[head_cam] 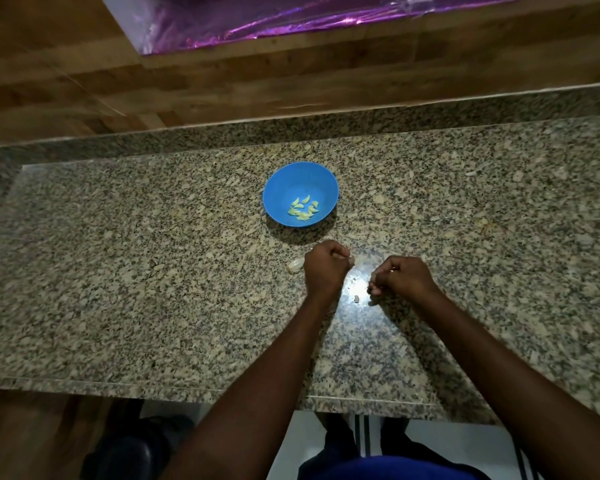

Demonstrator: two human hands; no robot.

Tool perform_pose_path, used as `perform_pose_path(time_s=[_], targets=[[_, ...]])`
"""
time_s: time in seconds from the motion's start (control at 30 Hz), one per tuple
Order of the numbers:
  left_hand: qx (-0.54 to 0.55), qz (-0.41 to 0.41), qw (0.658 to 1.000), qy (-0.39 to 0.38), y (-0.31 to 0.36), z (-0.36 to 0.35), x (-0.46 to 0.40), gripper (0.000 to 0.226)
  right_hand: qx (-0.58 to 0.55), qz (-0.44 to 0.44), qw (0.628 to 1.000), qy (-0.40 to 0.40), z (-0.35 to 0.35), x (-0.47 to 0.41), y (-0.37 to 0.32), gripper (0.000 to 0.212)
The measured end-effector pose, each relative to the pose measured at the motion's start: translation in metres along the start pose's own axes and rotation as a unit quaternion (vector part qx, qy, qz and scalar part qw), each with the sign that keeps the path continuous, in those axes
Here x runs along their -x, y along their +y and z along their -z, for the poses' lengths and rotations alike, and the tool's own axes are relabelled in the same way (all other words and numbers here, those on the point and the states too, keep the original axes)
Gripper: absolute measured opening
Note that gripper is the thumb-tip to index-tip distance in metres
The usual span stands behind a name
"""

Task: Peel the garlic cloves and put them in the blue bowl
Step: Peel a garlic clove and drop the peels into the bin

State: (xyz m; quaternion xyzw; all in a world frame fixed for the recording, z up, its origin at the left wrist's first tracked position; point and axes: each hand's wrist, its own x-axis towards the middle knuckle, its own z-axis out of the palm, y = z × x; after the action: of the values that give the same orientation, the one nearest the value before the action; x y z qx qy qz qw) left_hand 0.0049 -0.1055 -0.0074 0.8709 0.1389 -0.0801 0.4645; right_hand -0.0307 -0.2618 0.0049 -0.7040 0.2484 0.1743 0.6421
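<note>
A blue bowl [300, 174] stands on the granite counter [153, 271] and holds several peeled, pale yellow garlic cloves [303, 210]. Nearer to me, my left hand [323, 266] is curled and pinches a garlic clove [351, 260] at its fingertips. My right hand [400, 277] is curled to its right, pinching a small scrap, probably garlic skin, at the fingertips. An unpeeled clove [296, 265] lies on the counter just left of my left hand. A small pale garlic scrap [356, 299] lies between my hands.
A wooden wall panel [222, 74] rises behind the counter, with shiny purple foil [291, 19] above it. The counter's front edge [187, 386] runs below my forearms. A dark object [132, 448] sits on the floor at the lower left.
</note>
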Motion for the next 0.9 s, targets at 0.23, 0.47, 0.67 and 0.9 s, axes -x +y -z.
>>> perform_pose_path(time_s=[0.23,0.47,0.67,0.9], targets=[[-0.073,-0.076,0.994,0.020,-0.012,0.008,0.022,0.020,-0.044,-0.031,0.999,-0.004,0.008,0.009,0.005,0.005],[-0.234,-0.258,0.935,-0.066,-0.040,-0.010,0.066,0.025,-0.063,-0.054,0.997,0.003,0.009,0.018,0.011,0.010],[-0.207,-0.231,0.950,-0.033,-0.048,-0.018,0.094,0.013,-0.083,-0.079,0.993,0.017,0.009,0.021,0.020,0.003],[-0.241,-0.142,0.959,0.045,-0.050,0.005,0.078,0.015,-0.082,-0.092,0.992,0.037,0.010,0.028,0.025,0.017]])
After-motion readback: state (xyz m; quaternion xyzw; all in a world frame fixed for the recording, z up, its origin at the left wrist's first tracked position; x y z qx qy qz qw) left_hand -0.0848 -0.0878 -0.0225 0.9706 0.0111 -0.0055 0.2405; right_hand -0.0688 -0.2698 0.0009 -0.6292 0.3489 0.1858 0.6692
